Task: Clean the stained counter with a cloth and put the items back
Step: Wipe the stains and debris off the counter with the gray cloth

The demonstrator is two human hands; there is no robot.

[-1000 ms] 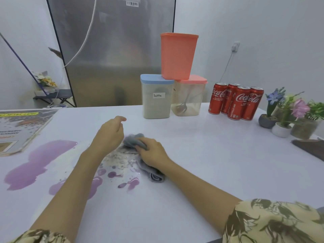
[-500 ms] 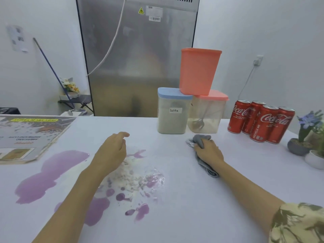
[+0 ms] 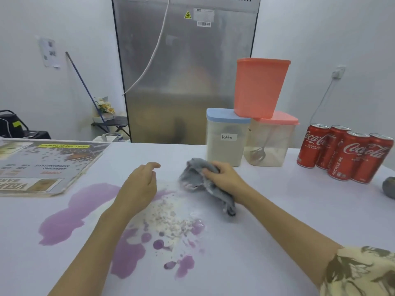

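Centrally, right hand grips cloth at stain edge.

Counter is white w/ a faint lilac tint. Purple stain pools left of the grey cloth; smaller purple drops mixed w/ white powder sit just below the cloth. Behind the cloth: clear container w/ pale blue lid, white "latte" label, beige contents. Right of it, clear container w/ salmon lid; solid salmon tub on top. Red cans w/ white script, far right. Sleeve: cream w/ olive-brown leaf print.
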